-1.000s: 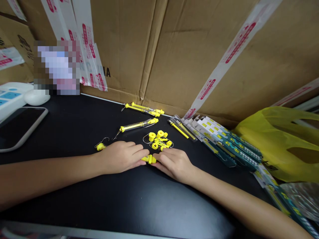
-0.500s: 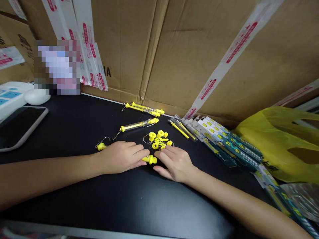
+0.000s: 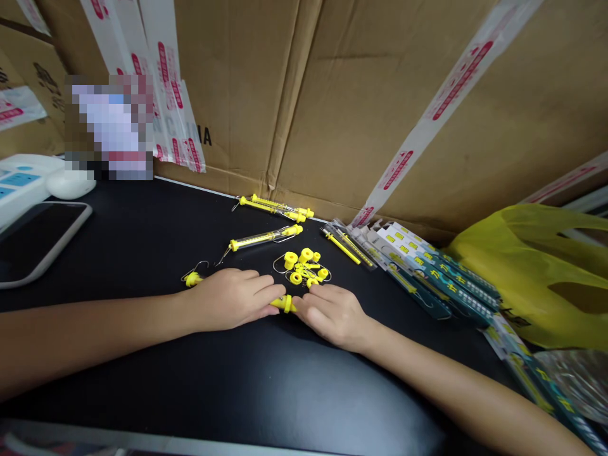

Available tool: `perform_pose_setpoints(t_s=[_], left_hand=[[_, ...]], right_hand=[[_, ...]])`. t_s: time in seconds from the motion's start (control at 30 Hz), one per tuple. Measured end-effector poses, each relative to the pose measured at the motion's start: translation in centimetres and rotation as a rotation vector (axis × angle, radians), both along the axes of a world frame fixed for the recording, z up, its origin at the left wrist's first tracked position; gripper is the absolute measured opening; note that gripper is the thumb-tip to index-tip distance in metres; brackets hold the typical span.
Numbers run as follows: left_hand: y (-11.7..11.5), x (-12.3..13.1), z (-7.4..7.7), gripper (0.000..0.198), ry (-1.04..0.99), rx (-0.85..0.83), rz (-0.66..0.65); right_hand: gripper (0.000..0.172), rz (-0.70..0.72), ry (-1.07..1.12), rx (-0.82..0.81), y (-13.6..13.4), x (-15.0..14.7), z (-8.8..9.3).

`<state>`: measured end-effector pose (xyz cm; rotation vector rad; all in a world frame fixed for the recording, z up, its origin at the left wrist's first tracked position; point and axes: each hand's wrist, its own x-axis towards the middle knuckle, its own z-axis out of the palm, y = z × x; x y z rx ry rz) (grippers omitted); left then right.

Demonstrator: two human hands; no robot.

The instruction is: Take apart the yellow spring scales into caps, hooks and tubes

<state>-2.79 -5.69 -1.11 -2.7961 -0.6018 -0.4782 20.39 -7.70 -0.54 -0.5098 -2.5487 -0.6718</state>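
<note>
The left hand (image 3: pixel 232 297) lies closed over a small spring scale (image 3: pixel 284 305) on the black table (image 3: pixel 142 234), pinning its body; only the yellow end cap shows between the two hands. The right hand (image 3: pixel 332 311) meets it there, fingertips pinched on that cap. It looks light, stiff plastic — smooth, probably slippery, so best taken by the ridged cap and the barrel, not the thin wire hook (image 3: pixel 192 273). Loose yellow caps (image 3: pixel 304 267) sit just beyond — finished scales (image 3: pixel 263 239) farther back.
</note>
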Motion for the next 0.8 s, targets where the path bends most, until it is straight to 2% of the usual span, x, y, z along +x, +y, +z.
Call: perform_pose_setpoints(t_s=[0.1, 0.23, 0.33, 0.5, 0.67, 0.8], left_hand=[[0.00, 0.01, -0.05, 0.027, -0.011, 0.010, -0.004], [0.01, 0.01, -0.09, 0.028, -0.006, 0.011, -0.004], [0.02, 0.03, -0.07, 0.028, -0.004, 0.017, -0.006], [0.01, 0.05, -0.04, 0.026, -0.013, 0.034, -0.003], [0.02, -0.01, 0.00, 0.026, -0.027, 0.025, -0.013], [0.00, -0.04, 0.02, 0.025, -0.035, 0.029, -0.022]], right_hand=[[0.001, 0.023, -0.014, 0.034, -0.01, 0.01, -0.09], [0.022, -0.011, 0.065, -0.060, 0.00, -0.02, -0.31], [0.031, -0.093, 0.007, -0.142, 0.03, -0.08, -0.32], [0.024, -0.089, -0.010, -0.161, 0.05, -0.07, -0.32], [0.006, -0.030, -0.022, -0.047, 0.05, 0.22, -0.53], [0.006, -0.026, -0.027, -0.033, 0.09, 0.27, -0.46]])
